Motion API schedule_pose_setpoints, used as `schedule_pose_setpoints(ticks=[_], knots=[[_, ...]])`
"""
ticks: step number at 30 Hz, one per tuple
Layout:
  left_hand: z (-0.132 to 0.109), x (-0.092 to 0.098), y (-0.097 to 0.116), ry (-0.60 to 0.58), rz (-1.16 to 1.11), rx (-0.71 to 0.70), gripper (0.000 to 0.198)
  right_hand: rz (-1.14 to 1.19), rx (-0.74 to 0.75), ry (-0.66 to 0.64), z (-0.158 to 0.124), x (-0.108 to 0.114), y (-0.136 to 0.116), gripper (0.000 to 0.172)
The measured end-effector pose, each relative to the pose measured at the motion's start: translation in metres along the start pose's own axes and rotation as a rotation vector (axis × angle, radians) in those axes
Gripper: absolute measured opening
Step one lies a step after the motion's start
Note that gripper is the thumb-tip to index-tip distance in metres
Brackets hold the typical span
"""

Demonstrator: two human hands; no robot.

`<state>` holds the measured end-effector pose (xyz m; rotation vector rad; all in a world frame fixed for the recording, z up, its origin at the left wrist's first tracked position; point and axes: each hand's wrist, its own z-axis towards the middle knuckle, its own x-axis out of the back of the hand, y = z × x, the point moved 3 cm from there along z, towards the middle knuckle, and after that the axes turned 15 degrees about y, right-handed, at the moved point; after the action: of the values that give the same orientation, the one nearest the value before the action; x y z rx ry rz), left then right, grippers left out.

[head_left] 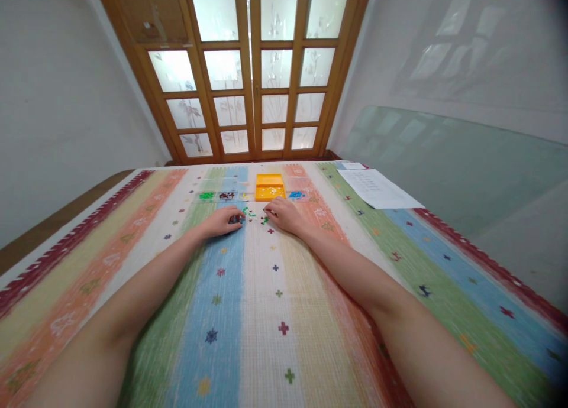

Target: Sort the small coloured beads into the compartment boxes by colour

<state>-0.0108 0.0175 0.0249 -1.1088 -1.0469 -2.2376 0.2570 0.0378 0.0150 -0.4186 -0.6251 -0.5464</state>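
My left hand (224, 220) rests at the left of a small scatter of beads, its fingers curled and the thumb close to the fingertips. My right hand (284, 214) lies at the right of the scatter, fingertips pressed together by the pieces. What either pinch holds, if anything, is too small to make out. Between the hands lie tiny green, dark red and white bead-like pieces (251, 214) on the cloth. Just beyond, an open orange box (270, 179) holds pale pieces. To its left are green pieces (206, 196), dark red pieces (226, 196) and a few yellow ones in clear compartments.
Blue pieces (296, 195) lie in a clear compartment right of the orange box. Printed paper sheets (377, 188) lie at the table's far right. A striped cloth (261, 337) covers the table. Glazed wooden doors (255, 71) stand behind, with a glass panel (444, 159) along the right.
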Motion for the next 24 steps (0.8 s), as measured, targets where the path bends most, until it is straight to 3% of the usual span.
schedule_pose_setpoints(ticks=[7, 17, 24], knots=[[0.000, -0.013, -0.007, 0.117, 0.036, 0.035, 0.019, -0.016, 0.013, -0.012, -0.002, -0.004, 0.001, 0.018], [0.032, -0.040, -0.009, 0.194, 0.061, 0.005, 0.022, -0.024, 0.009, -0.033, -0.002, -0.003, 0.001, 0.016], [0.028, -0.039, -0.004, 0.218, 0.093, -0.006, 0.016, -0.021, -0.006, -0.063, -0.002, -0.007, 0.003, 0.018]])
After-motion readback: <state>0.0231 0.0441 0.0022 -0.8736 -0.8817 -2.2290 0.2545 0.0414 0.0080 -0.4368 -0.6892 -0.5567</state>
